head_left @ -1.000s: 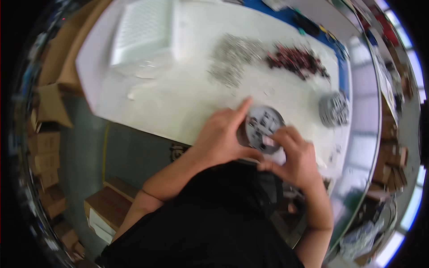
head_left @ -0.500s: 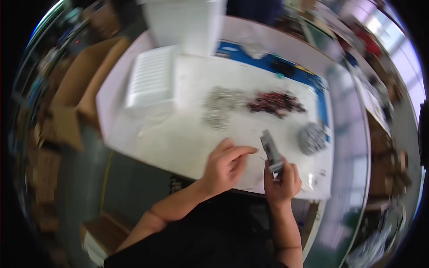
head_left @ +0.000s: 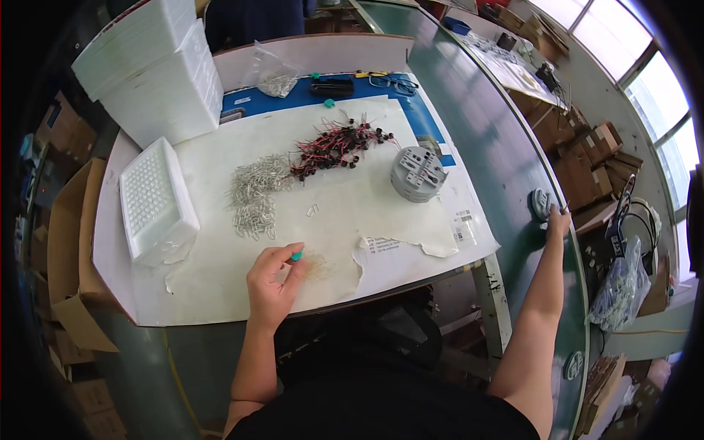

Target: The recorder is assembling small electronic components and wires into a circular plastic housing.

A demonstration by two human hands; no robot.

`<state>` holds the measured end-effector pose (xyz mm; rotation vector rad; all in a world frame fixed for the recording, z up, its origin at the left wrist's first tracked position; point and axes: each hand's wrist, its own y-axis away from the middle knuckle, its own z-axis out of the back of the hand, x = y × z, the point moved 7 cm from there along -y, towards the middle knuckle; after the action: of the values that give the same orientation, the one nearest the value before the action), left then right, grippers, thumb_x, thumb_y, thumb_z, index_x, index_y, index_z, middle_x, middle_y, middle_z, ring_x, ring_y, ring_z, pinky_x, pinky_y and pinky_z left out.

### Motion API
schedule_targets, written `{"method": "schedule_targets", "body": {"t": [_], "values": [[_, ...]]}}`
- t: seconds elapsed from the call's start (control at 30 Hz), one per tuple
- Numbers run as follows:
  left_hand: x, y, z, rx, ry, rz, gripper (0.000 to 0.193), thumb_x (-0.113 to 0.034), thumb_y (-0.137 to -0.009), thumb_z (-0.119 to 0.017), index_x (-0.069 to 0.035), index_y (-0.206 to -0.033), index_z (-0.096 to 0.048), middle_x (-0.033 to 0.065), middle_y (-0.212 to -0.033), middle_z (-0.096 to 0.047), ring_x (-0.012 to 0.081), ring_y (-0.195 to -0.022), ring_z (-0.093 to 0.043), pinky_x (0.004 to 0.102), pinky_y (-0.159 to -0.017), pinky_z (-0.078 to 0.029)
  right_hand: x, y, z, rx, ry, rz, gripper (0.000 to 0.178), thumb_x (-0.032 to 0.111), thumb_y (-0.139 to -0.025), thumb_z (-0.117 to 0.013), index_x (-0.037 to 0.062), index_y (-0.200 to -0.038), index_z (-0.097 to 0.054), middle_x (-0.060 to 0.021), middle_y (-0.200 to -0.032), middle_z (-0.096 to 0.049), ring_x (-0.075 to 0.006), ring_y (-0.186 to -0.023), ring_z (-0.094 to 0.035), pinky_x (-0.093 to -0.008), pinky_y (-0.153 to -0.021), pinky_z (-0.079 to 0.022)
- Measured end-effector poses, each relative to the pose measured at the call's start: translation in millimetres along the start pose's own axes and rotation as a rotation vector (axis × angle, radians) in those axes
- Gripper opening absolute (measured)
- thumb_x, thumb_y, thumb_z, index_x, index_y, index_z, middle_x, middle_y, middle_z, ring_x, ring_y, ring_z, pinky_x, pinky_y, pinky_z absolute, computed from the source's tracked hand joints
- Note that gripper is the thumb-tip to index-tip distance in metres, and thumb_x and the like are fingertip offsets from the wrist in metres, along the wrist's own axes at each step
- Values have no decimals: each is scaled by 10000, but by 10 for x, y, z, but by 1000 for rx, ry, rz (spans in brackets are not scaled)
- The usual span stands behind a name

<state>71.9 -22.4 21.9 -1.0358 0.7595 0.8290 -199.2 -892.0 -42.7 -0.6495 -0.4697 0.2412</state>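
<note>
My left hand point(head_left: 273, 287) hovers above the near edge of the table, thumb and index finger drawn together in a pinch. A small teal cap point(head_left: 297, 256) shows at the index fingertip; anything else between the fingers is too small to make out. Far to the right, my right hand point(head_left: 559, 219) reaches over the green belt point(head_left: 506, 147), fingers closed at the edge of a grey round plastic housing point(head_left: 540, 205). Two loose bent wire clips point(head_left: 312, 210) lie beyond my left hand. Behind them are a pile of silver wire clips point(head_left: 257, 187) and a heap of black parts with red leads point(head_left: 334, 150).
A stack of grey round housings point(head_left: 418, 174) stands at the table's right. White foam boxes point(head_left: 158, 81) and a foam tray point(head_left: 154, 198) occupy the left. At the back lie a clip bag point(head_left: 277, 82), a black case point(head_left: 331, 88) and glasses point(head_left: 396, 82). Another housing point(head_left: 573, 365) sits on the near belt.
My right hand has moved from above the table, where it held a grey part, out to the belt on the right. My left hand's fingers have drawn together. The view has turned right.
</note>
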Motion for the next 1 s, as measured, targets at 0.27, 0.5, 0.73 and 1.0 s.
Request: {"method": "schedule_targets", "body": {"t": [0.27, 0.5, 0.73, 1.0], "values": [[17, 109, 10, 6, -191, -4, 191, -56, -952, -785, -44, -1141, -813, 101, -929, -756, 248, -844, -689, 347, -743, -553, 3654, 2056, 1161, 897, -579, 364, 530, 499, -1036, -707, -6, -890, -767, -77, -707, -701, -134, -686, -665, -351, -671, -528], [-99, 127, 29, -20, -275, -90, 171, -77, -942, -789, -49, -1110, -814, 94, -895, -743, 264, -823, -667, 369, -738, -544, 4512, 2633, 1599, 974, -284, 565, 488, 438, -1008, -747, -20, -840, -751, -91, -687, -699, -173, -638, -663, -375, -608, -509], [-75, 135, 44, 5, -286, -84, 159, -88, -932, -788, -64, -1087, -813, 77, -891, -747, 272, -833, -676, 372, -755, -542, 4486, 2629, 1559, 997, -467, 469, 332, 298, -994, -748, -29, -938, -752, -102, -714, -715, -165, -600, -637, -350, -592, -505], [-66, 143, 49, 31, -227, -77, 177, -98, -938, -785, -66, -1110, -813, 91, -937, -767, 291, -888, -704, 396, -840, -558, 4507, 2665, 1881, 866, -706, 513, 227, 4, -902, -672, -26, -1121, -722, -58, -722, -689, -98, -632, -619, -272, -590, -479]]}}
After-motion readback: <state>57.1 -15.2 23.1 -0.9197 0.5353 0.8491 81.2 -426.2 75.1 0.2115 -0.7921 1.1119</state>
